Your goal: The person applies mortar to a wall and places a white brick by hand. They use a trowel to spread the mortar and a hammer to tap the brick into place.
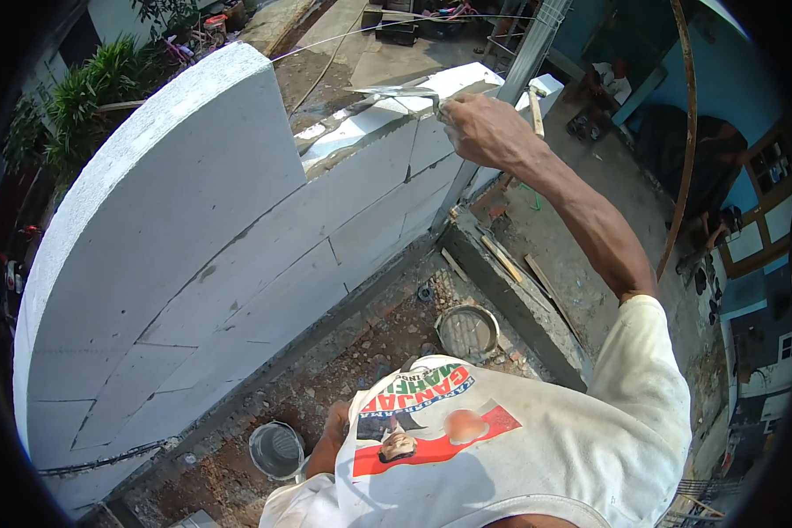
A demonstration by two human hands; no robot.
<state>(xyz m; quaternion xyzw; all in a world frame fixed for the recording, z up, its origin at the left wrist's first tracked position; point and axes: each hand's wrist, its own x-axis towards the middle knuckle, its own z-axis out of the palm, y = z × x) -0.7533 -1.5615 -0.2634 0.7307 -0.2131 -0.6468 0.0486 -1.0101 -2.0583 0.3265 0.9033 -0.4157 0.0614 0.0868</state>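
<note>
My right hand (pixel 482 130) is closed round the handle of a trowel (pixel 394 91), its blade pointing left above the wall's lower top edge. Grey mortar (pixel 348 151) lies in patches along that edge. The wall (pixel 264 255) is built of large white lightweight blocks, with one tall block (pixel 180 145) standing higher on the left. Down by my side, my left hand (pixel 336 424) is partly covered by my shirt, near a bucket (pixel 277 451); its fingers are too hidden to read.
A thin string (pixel 343 38) runs from the tall block toward a metal post (pixel 537 44). A wooden-handled tool (pixel 535 110) rests by the post. Below are a round bucket (pixel 468 331), a concrete ledge (pixel 510 295) and wood strips (pixel 502 258). Another person (pixel 612 84) sits at the far right.
</note>
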